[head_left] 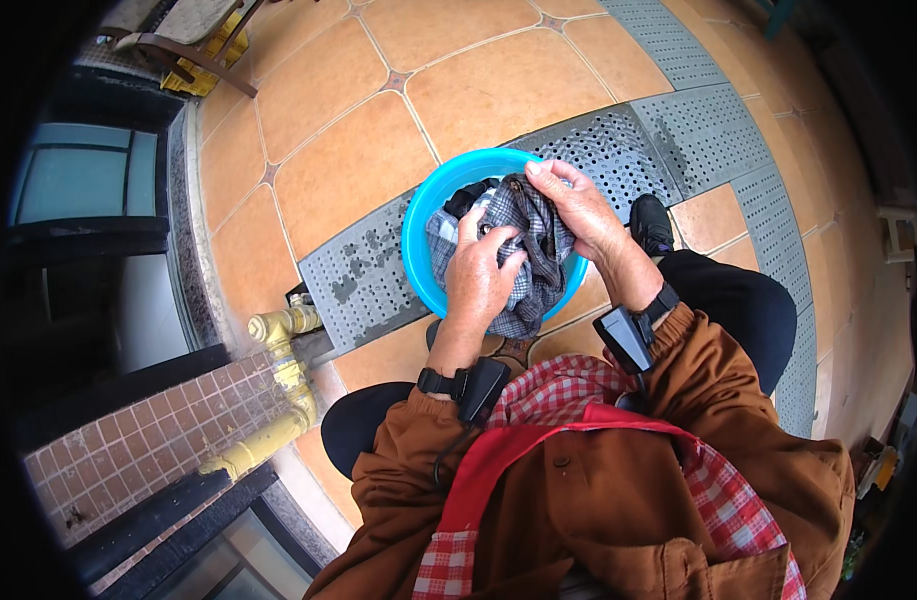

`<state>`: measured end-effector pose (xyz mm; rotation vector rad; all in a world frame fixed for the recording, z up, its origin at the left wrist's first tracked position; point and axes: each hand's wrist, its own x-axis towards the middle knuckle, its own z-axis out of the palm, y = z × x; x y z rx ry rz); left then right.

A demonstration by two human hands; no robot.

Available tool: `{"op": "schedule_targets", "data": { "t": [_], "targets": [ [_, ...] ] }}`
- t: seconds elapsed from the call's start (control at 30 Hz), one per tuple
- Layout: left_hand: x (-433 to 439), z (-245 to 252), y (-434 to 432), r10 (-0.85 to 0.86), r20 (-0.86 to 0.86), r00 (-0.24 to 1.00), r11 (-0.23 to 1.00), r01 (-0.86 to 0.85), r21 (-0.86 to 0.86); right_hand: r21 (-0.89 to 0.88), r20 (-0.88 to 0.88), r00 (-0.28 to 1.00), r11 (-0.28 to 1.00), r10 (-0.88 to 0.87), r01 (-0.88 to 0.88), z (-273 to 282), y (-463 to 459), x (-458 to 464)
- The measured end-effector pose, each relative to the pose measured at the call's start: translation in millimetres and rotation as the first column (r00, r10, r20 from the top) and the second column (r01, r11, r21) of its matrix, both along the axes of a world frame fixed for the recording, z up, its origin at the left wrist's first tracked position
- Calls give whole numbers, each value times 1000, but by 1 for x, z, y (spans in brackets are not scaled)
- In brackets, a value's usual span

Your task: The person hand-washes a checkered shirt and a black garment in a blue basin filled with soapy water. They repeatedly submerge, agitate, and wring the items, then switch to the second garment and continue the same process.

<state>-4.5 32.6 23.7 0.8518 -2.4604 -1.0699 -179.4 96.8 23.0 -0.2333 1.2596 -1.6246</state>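
Note:
A bright blue plastic basin (422,266) stands on the floor before me, holding a heap of clothes. On top is a dark grey plaid garment (542,247) with buttons, and part of it hangs over the basin's near rim. My right hand (580,214) pinches its upper edge between thumb and fingers at the far right rim. My left hand (479,274) rests on the cloth at the left, fingers bent and spread near a button; whether they grip a fold is hidden. A black cloth (466,196) and some lighter fabric show beneath.
Perforated grey drain covers (361,281) run under the basin across the orange floor tiles (338,180). A yellow pipe (282,352) sticks out from the tiled wall at left. Upper left, a chair (180,45) stands beside a yellow crate (222,56). My black shoe (651,223) is right of the basin.

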Motion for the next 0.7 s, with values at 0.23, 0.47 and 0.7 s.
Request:
{"op": "schedule_targets", "data": {
  "t": [0.23, 0.47, 0.7],
  "targets": [
    [7, -23, -11, 171, 89, 981, 964, -148, -221, 31, -88, 996, 999, -35, 38, 4, 4, -13],
    [2, -27, -25, 532, -266, 804, 683, -222, 696, 119, -313, 947, 986, -71, 113, -12, 8, -27],
    [8, -40, -34, 702, -284, 653, 439, -83, 894, 240, -898, 371, 970, 238, -42, -24, 18, -26]
  ]
}}
